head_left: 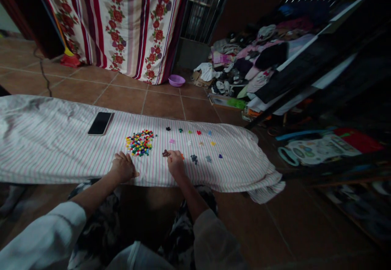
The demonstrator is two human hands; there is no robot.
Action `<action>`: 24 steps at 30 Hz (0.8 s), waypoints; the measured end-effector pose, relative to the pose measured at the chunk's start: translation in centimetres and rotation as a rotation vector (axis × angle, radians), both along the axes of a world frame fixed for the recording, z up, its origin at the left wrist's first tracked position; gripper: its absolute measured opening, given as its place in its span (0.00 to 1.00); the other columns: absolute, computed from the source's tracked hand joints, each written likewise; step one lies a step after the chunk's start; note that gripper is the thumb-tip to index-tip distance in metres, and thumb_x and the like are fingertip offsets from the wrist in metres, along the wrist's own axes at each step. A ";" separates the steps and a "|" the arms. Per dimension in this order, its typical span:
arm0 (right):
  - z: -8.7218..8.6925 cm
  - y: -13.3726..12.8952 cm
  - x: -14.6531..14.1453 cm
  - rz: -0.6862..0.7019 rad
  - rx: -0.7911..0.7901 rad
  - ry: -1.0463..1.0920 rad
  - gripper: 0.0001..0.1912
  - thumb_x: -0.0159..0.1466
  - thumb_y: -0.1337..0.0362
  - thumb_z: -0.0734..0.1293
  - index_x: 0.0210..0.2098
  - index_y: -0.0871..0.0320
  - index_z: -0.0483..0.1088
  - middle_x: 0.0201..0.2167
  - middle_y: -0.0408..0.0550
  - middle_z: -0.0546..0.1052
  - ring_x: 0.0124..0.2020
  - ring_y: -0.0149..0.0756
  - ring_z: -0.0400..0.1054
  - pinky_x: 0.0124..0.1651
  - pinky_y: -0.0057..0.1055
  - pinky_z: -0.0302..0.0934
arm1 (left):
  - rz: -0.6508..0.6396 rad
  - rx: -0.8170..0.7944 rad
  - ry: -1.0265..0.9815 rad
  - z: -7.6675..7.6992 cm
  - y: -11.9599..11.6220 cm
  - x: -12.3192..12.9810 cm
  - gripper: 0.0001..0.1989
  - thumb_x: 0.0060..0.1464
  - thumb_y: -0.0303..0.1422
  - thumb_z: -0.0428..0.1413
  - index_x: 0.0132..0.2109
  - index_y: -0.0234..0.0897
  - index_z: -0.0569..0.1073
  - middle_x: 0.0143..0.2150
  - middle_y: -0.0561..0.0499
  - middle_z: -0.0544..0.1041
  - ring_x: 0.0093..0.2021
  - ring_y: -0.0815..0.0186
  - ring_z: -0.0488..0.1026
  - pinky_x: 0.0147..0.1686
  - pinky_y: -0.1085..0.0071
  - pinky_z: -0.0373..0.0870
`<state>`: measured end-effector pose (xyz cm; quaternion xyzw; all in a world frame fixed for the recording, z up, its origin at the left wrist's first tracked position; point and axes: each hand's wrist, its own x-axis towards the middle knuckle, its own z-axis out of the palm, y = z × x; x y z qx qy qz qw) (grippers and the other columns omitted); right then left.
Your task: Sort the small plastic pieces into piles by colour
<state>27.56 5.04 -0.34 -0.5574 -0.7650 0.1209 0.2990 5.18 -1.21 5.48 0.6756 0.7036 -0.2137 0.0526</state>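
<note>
A mixed pile of small coloured pieces [140,143] lies on the striped cloth [73,156]. My left hand [123,167] rests on the cloth at the pile's near edge, its fingers apart and nothing visible in them. Farther right, my right hand [176,163] is closed at a small cluster of brown pieces [165,153]; anything between its fingertips is too small to make out. Small single-colour groups are laid out in rows, among them red [198,132], pink [172,141], yellow [213,143], dark grey [194,159] and dark blue [220,156]. Orange pieces show partly behind my right hand.
A black-screened phone [100,124] lies on the cloth left of the pile. Beyond the cloth are a purple basin [176,80] on the tiled floor, a flowered curtain [131,25] and a heap of clothes [244,58]. My knees are below the near edge.
</note>
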 end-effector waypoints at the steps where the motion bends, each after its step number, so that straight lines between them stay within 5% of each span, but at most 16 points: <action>1: 0.0 -0.1 0.0 -0.004 0.005 -0.009 0.18 0.60 0.75 0.58 0.46 0.61 0.72 0.41 0.53 0.71 0.44 0.38 0.67 0.51 0.32 0.61 | 0.004 0.007 -0.012 -0.2 0.0 -0.1 0.47 0.54 0.52 0.52 0.63 0.09 0.55 0.61 0.09 0.56 0.61 0.25 0.58 0.50 0.46 0.62; 9: 1.7 0.1 -1.9 0.072 -0.022 -0.073 0.14 0.65 0.69 0.59 0.44 0.57 0.74 0.40 0.51 0.73 0.44 0.38 0.66 0.50 0.31 0.59 | 0.022 0.057 -0.082 -1.6 0.3 -0.7 0.50 0.51 0.58 0.50 0.63 0.13 0.58 0.61 0.12 0.58 0.62 0.27 0.57 0.50 0.41 0.60; 24: 3.4 2.1 -7.5 0.332 -0.170 -0.277 0.13 0.68 0.68 0.60 0.45 0.56 0.75 0.42 0.50 0.76 0.46 0.37 0.67 0.52 0.31 0.57 | 0.047 -0.042 -0.003 0.2 0.3 0.3 0.48 0.53 0.54 0.51 0.64 0.11 0.54 0.63 0.11 0.55 0.63 0.27 0.55 0.50 0.48 0.62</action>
